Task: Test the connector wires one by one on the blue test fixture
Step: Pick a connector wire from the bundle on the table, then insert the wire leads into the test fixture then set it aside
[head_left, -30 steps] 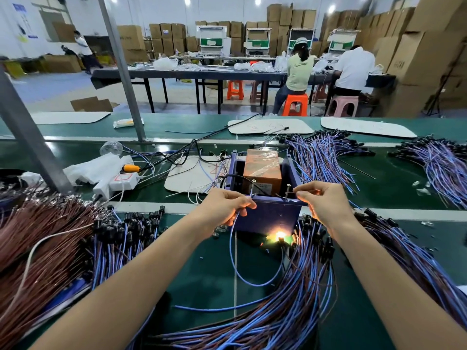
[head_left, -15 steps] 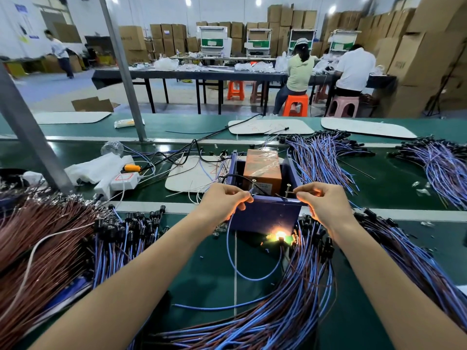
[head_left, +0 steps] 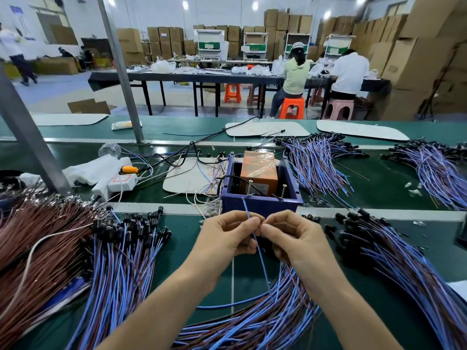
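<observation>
1. The test fixture (head_left: 261,204) is deep blue, near violet.
2. The block (head_left: 259,168) inside it is orange-brown under glossy clear film.
3. The single wire (head_left: 261,258) is plain light blue.
4. The front bundle (head_left: 252,324) mixes blue and reddish-brown strands.
5. The left heap (head_left: 38,236) is coppery brown, and the connectors (head_left: 131,226) beside it are black.
6. The belt (head_left: 182,238) is dark green.
7. A far stool (head_left: 292,111) is orange; its neighbour looks pink, though blurred.

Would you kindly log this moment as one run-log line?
left hand: pinches blue wire | right hand: pinches it too | blue test fixture: behind hands, wire end at its front wall
</observation>
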`<action>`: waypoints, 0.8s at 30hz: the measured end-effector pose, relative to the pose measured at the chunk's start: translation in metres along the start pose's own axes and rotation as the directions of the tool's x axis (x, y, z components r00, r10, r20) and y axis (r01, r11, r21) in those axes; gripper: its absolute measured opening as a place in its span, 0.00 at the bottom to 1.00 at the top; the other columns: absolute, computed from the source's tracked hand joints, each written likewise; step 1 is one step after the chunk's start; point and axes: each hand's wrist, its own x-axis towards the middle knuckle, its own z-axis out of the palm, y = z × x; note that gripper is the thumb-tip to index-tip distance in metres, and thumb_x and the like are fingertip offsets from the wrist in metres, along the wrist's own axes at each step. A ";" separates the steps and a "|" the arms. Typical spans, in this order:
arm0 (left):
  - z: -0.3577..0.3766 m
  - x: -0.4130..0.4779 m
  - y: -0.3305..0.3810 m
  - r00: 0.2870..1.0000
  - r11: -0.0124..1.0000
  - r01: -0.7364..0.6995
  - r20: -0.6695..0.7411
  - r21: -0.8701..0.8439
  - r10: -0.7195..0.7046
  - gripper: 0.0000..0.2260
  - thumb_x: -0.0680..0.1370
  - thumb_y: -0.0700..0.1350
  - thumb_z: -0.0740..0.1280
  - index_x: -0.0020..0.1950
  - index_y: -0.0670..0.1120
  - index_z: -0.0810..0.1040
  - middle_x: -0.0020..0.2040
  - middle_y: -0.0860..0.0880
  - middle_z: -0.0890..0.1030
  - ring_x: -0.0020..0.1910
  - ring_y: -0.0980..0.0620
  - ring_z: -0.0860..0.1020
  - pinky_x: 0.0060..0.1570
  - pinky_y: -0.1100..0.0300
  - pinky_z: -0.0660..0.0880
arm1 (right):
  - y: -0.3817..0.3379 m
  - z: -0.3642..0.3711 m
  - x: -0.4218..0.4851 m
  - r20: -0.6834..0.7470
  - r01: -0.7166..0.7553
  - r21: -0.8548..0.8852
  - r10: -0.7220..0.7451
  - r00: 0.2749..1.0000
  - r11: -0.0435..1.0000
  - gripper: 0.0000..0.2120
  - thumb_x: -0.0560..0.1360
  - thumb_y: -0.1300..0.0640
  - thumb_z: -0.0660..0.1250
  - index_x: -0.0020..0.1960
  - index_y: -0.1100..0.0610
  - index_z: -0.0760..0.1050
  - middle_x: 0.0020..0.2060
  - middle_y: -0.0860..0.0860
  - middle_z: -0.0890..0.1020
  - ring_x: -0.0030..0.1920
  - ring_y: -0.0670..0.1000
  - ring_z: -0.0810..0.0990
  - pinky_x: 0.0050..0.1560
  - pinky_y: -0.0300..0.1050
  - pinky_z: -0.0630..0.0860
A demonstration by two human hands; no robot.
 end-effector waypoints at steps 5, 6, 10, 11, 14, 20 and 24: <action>-0.006 -0.010 0.026 0.957 0.944 -0.244 -0.212 -0.221 0.198 0.04 0.65 0.43 0.70 0.35 0.45 0.85 0.34 0.46 0.82 0.26 0.56 0.77 0.31 0.66 0.77 | 0.009 0.001 -0.007 0.309 0.038 -0.278 0.051 0.950 0.960 0.05 0.74 0.54 0.70 0.42 0.53 0.82 0.35 0.52 0.83 0.36 0.42 0.76 0.41 0.33 0.69; -0.009 -0.011 0.033 0.932 0.917 -0.317 -0.259 -0.241 0.254 0.04 0.66 0.42 0.70 0.33 0.46 0.85 0.33 0.47 0.82 0.26 0.56 0.77 0.31 0.67 0.77 | 0.009 0.001 -0.009 0.394 0.080 -0.340 0.064 0.917 0.937 0.07 0.76 0.54 0.68 0.43 0.53 0.83 0.33 0.48 0.83 0.35 0.39 0.76 0.41 0.30 0.68; -0.038 -0.026 0.059 0.826 0.795 -0.529 -0.395 -0.298 0.402 0.06 0.69 0.41 0.68 0.34 0.47 0.83 0.34 0.50 0.83 0.29 0.58 0.80 0.33 0.68 0.77 | 0.019 -0.012 -0.012 0.425 0.225 -0.636 0.092 0.900 0.738 0.13 0.80 0.48 0.61 0.38 0.44 0.78 0.35 0.45 0.77 0.45 0.45 0.74 0.50 0.43 0.71; -0.048 -0.031 0.063 0.802 0.772 -0.563 -0.420 -0.296 0.424 0.05 0.69 0.42 0.68 0.35 0.47 0.83 0.34 0.51 0.83 0.30 0.59 0.80 0.33 0.68 0.78 | 0.021 -0.017 -0.011 0.367 0.223 -0.723 0.090 0.926 0.653 0.14 0.80 0.47 0.60 0.36 0.44 0.75 0.37 0.44 0.77 0.49 0.46 0.71 0.55 0.45 0.69; -0.079 -0.046 0.070 0.744 0.732 -0.636 -0.446 -0.244 0.498 0.04 0.64 0.48 0.73 0.36 0.49 0.83 0.35 0.54 0.83 0.31 0.62 0.80 0.37 0.70 0.78 | 0.018 -0.028 -0.006 0.227 0.198 -0.855 0.004 0.974 0.480 0.16 0.80 0.47 0.60 0.33 0.46 0.70 0.37 0.44 0.74 0.45 0.46 0.70 0.50 0.40 0.67; -0.121 -0.075 0.046 0.782 0.804 -0.594 -0.232 0.003 0.579 0.19 0.59 0.57 0.80 0.41 0.48 0.80 0.38 0.52 0.82 0.33 0.59 0.80 0.40 0.67 0.79 | 0.002 -0.048 0.002 0.076 0.293 -0.847 -0.445 0.892 0.443 0.03 0.75 0.62 0.69 0.44 0.59 0.82 0.36 0.46 0.79 0.34 0.44 0.76 0.41 0.31 0.70; -0.143 -0.099 0.040 0.966 0.812 -0.186 0.252 0.552 0.051 0.24 0.64 0.59 0.78 0.58 0.56 0.80 0.56 0.51 0.82 0.51 0.48 0.82 0.52 0.52 0.79 | 0.009 -0.068 0.013 0.074 0.132 -0.917 -0.166 0.983 0.376 0.16 0.76 0.69 0.64 0.60 0.56 0.80 0.63 0.52 0.75 0.57 0.51 0.76 0.61 0.34 0.66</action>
